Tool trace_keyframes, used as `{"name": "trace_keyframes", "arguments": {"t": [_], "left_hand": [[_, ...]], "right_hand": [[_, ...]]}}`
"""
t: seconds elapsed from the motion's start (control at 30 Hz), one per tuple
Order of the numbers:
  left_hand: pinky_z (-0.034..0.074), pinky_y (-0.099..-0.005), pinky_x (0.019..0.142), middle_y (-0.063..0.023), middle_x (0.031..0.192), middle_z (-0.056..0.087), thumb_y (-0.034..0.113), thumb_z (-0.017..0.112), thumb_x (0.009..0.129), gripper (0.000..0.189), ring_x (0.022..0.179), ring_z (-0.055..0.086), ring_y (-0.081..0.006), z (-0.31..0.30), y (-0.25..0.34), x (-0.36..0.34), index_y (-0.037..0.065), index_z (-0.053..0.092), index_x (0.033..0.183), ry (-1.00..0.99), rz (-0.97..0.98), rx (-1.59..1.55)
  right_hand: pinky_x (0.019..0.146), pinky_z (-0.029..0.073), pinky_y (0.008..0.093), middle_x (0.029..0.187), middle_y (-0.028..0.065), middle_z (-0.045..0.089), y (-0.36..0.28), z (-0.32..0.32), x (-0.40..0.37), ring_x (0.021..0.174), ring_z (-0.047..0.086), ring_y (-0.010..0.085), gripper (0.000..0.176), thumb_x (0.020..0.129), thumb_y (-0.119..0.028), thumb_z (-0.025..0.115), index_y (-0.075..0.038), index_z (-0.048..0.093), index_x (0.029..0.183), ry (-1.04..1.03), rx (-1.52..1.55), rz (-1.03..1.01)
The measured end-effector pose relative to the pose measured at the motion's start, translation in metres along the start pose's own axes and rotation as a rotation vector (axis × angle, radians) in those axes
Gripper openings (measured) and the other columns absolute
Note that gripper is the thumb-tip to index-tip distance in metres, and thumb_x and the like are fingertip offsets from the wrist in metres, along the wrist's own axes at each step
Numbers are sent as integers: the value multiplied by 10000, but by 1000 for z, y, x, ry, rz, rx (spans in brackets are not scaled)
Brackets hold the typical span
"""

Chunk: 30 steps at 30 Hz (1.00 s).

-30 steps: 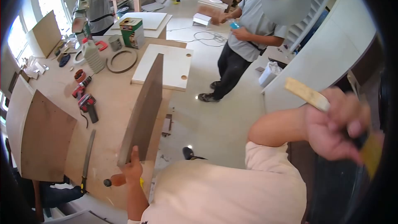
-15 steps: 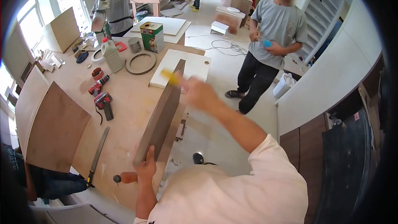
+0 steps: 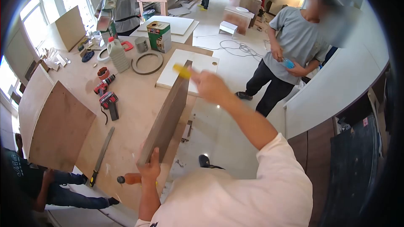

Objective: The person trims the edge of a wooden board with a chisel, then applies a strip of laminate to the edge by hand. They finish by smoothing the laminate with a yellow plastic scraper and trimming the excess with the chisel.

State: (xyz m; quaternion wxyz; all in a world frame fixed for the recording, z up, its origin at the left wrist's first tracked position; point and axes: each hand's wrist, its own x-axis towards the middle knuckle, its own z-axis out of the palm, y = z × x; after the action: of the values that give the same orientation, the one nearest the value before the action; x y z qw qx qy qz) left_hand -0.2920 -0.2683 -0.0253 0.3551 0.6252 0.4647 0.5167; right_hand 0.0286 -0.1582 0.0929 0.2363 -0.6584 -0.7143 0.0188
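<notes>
A long dark brown wooden board (image 3: 168, 111) stands on its narrow edge over the workbench's right side. At its near end my left hand (image 3: 150, 169) is closed around it, thumb up along the face and the other fingers mostly hidden. My right hand (image 3: 208, 87) is at the far end, closed on a small yellow tool (image 3: 182, 71). That tool lies against or just over the board's top edge; blur hides its exact kind. Close to my left wrist lies a bottle of orange-brown liquid (image 3: 132, 178). Left of the board rests a handsaw (image 3: 102, 157).
The workbench (image 3: 130, 134) holds a red drill (image 3: 104, 84), another red cordless tool (image 3: 109, 101), a white jug (image 3: 115, 54), a metal can (image 3: 159, 37) and a curved panel (image 3: 59, 130). A co-worker (image 3: 296, 42) stands right; cables (image 3: 240, 49) cross the floor.
My right hand and the yellow tool are slightly lower and further right in view. The whole view has shifted a little. The co-worker at right now has the head turned to the side.
</notes>
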Motion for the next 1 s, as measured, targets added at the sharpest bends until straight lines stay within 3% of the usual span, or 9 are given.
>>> {"name": "trace_keyframes", "arguments": {"t": [0.13, 0.23, 0.37, 0.47, 0.57, 0.67, 0.77, 0.9, 1.0], "left_hand": [[499, -334, 839, -175, 1053, 677, 57, 669, 878, 280, 943, 653, -258, 1, 3, 5, -66, 626, 1125, 8, 34, 2], [503, -323, 819, -159, 1041, 683, 62, 682, 874, 284, 918, 656, -243, 3, 4, 8, -50, 631, 1129, 21, 20, 3], [505, -310, 814, -146, 1031, 685, 59, 695, 864, 297, 910, 657, -221, 1, 4, 8, -35, 635, 1139, 47, 29, -47], [506, -305, 821, -141, 1031, 687, 51, 693, 863, 304, 923, 657, -211, -3, 15, 11, -30, 636, 1150, -9, 55, -98], [509, -302, 806, -136, 1013, 693, 32, 684, 855, 294, 896, 662, -217, 1, 5, 9, -27, 638, 1140, 58, -8, -168], [507, -292, 741, -97, 931, 708, 48, 703, 840, 222, 829, 655, -164, 0, 3, 10, 5, 669, 1055, 69, 69, -85], [521, -322, 759, -159, 987, 697, 17, 685, 834, 273, 878, 687, -253, -5, 15, 14, 7, 649, 1104, 33, 82, -94], [521, -326, 737, -157, 965, 699, 19, 695, 826, 246, 859, 688, -250, -4, 15, 16, 10, 652, 1069, 33, 143, -165], [517, -324, 719, -145, 923, 698, 12, 691, 822, 223, 807, 680, -247, -4, 11, 11, 10, 654, 1042, 27, 126, -144]], "right_hand": [[713, 517, 474, 893, 202, 636, 9, -9, 30, 789, 633, 380, 408, 985, -283, 489, -121, 546, 1355, -19, 0, 99], [712, 515, 470, 879, 191, 624, -24, 8, -1, 771, 629, 374, 407, 982, -271, 496, -137, 539, 1364, 31, 21, -39], [643, 509, 414, 791, 180, 605, -119, 17, -86, 674, 602, 332, 477, 908, -131, 613, -125, 538, 1379, -20, 186, -284], [645, 511, 407, 793, 171, 606, -144, 13, -111, 674, 601, 328, 522, 885, -80, 624, -136, 526, 1394, -156, 279, -347], [633, 509, 403, 777, 163, 606, -131, 18, -84, 670, 602, 322, 541, 880, -60, 623, -123, 512, 1406, 13, 274, -265], [624, 495, 385, 745, 164, 592, -165, 12, -120, 664, 587, 320, 503, 899, -69, 621, -81, 518, 1391, -112, 267, -374], [622, 488, 387, 750, 165, 581, -157, 15, -107, 658, 574, 331, 502, 907, -89, 630, -89, 515, 1396, -73, 276, -305], [573, 481, 416, 756, 140, 539, -180, 8, -134, 623, 566, 330, 464, 920, -157, 624, -121, 541, 1375, -140, 238, -386], [572, 484, 412, 759, 138, 536, -170, 14, -118, 626, 567, 334, 466, 913, -143, 626, -131, 545, 1371, -48, 300, -331]]}}
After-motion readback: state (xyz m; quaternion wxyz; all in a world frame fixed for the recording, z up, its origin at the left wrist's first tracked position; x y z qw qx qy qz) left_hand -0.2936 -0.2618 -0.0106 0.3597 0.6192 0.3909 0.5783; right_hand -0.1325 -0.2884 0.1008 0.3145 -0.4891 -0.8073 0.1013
